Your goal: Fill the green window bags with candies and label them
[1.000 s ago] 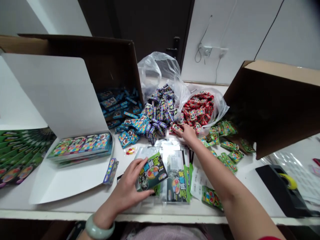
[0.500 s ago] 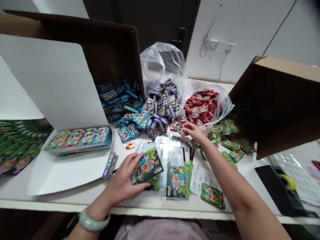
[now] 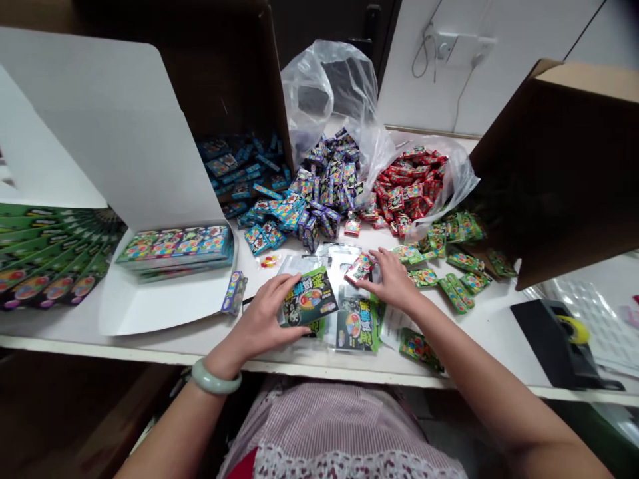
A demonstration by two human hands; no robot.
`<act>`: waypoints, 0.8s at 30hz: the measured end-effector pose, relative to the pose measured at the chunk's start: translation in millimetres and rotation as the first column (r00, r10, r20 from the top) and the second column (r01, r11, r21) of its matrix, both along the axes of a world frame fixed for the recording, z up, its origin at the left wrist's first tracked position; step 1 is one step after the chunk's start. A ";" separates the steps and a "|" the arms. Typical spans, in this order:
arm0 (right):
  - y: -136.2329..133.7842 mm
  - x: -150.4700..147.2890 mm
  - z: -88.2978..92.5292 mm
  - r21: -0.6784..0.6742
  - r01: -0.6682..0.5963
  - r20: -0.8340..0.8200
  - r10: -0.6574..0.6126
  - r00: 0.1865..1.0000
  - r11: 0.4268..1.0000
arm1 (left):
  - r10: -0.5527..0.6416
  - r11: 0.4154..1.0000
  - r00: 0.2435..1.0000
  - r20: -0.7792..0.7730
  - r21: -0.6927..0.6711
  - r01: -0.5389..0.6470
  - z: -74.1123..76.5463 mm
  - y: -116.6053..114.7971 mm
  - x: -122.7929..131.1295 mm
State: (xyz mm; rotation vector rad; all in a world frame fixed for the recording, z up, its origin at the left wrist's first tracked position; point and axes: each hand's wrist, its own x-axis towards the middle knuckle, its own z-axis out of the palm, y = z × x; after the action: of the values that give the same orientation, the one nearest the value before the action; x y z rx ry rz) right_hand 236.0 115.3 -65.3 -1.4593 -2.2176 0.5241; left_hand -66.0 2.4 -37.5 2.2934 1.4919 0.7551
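Observation:
My left hand (image 3: 269, 311) grips a dark green candy box (image 3: 310, 297) printed with bright lettering, thumb along its lower edge and fingers at its top left. In my right hand (image 3: 392, 279) is a small red candy packet (image 3: 360, 268), pinched between thumb and fingers just right of the box. Under both hands lie flat clear-and-printed packages (image 3: 355, 326) with green and black faces. A green packet (image 3: 419, 347) rests below my right forearm. Past my hands are piles of red packets (image 3: 412, 183), purple packets (image 3: 332, 179) and blue packets (image 3: 279, 216).
An open white display box (image 3: 164, 313) with rows of packets stands left, beside a loose purple packet (image 3: 233, 293). Large cardboard boxes flank the piles, one at right (image 3: 564, 173). Green packets (image 3: 456, 291) spill there. A black tape dispenser (image 3: 554, 346) sits near the front edge.
My right hand has drawn back from the red pile toward the box, bringing a red packet along. My left hand still holds the box. The view has tilted downward.

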 end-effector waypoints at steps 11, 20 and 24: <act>-32.8 7.1 75.2 0.101 -0.411 -0.136 0.422 0.897 0.906 | -0.039 0.999 0.999 0.023 0.025 0.039 3.9 -3.8 -0.6; -33.6 2.4 111.1 -0.073 -0.675 0.020 0.677 0.735 0.735 | -0.152 0.987 0.988 0.016 0.054 0.151 12.7 -4.9 5.8; -32.2 -3.8 115.1 -0.039 -0.685 0.021 0.686 0.727 0.727 | -0.160 0.987 0.986 0.041 0.003 0.160 13.3 -7.1 5.7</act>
State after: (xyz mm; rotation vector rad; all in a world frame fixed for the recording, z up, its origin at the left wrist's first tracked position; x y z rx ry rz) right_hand 232.2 83.1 49.8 -0.5887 -2.7592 0.7576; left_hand -60.3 -4.6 -24.2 2.3488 1.2723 0.7514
